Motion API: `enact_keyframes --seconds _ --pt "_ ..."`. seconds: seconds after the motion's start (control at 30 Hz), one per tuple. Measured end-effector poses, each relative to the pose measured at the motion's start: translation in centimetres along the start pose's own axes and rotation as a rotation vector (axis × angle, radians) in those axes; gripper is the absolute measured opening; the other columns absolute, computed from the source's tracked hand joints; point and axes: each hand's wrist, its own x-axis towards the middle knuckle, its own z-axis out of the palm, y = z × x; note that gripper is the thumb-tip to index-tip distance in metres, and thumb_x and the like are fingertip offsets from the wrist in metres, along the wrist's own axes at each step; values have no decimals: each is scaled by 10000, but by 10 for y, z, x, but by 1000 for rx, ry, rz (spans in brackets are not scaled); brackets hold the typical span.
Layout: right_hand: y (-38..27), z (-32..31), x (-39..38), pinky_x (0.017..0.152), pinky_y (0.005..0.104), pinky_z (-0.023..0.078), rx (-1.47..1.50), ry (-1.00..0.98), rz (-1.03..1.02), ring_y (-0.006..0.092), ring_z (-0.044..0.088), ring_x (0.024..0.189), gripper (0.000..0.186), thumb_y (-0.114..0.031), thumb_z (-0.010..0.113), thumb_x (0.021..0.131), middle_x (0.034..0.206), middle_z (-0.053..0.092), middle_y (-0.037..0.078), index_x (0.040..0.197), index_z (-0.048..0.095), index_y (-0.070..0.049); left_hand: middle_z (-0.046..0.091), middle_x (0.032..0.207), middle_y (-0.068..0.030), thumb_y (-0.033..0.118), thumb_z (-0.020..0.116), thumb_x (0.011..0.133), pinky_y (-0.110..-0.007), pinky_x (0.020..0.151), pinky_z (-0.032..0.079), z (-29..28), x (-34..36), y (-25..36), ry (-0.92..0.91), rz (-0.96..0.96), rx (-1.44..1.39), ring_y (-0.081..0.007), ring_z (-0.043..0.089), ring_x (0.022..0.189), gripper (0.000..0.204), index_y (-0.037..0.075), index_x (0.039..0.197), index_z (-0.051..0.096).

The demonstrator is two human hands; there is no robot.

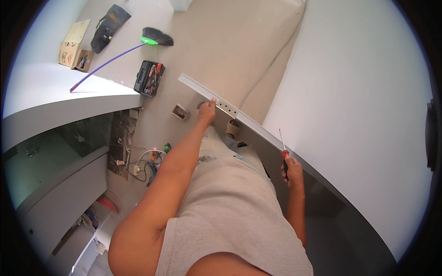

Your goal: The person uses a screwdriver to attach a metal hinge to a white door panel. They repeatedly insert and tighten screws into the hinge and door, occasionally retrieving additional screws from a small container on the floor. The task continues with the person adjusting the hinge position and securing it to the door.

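Fingers (288,162) of the right hand (294,175), right of centre in the head view, are wrapped around the red-and-black handle of a screwdriver (285,153), its metal shaft directed toward the top of the frame. Left hand (207,113), near the centre, grips the edge of a long pale strip (195,85), thumb laid on top; the strip runs diagonally from upper centre toward the right, with dark holes beside the hand. Upper left: broom (149,40) with purple handle, above an open black toolbox (142,76).
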Motion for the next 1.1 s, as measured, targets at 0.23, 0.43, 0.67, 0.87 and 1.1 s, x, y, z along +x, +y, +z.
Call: enact_keyframes --seconds 0.23,0.43,0.67,0.87,1.1 --pt "-7 3 10 355 236 301 -276 -16 -257 76 433 416 386 -336 631 891 669 541 17 1119 558 -32 658 940 -281 455 630 846 -436 812 483 0 -9 10 -24 107 123 -387 639 908 557 -92 949 636" --pt "-46 52 11 748 412 485 -632 -39 -644 318 638 823 395 -284 658 849 841 638 181 1127 566 -18 664 981 -246 479 742 743 -405 785 496 -14 -21 21 -116 74 81 -312 649 912 658 -99 1033 623" --pt "-84 123 -9 781 398 495 -789 -58 -803 338 642 850 315 -233 642 865 906 651 208 1086 576 -19 649 1134 -213 470 813 673 -365 899 482 -22 -22 25 -393 32 -48 -288 627 1044 781 -72 1190 592" --pt "-110 125 -38 762 393 499 -625 127 -602 308 644 821 276 -205 645 861 892 654 183 1062 589 -24 675 1091 -176 475 819 686 -351 903 481 -25 -24 25 -408 -77 -91 -262 636 1031 722 -53 1143 636" --pt "-99 88 -51 741 357 498 -403 297 -402 215 630 806 318 -248 656 878 894 664 120 1087 601 -15 674 853 -52 513 761 757 -268 559 456 -17 -16 13 -542 -101 -151 -119 564 632 548 29 1011 715"
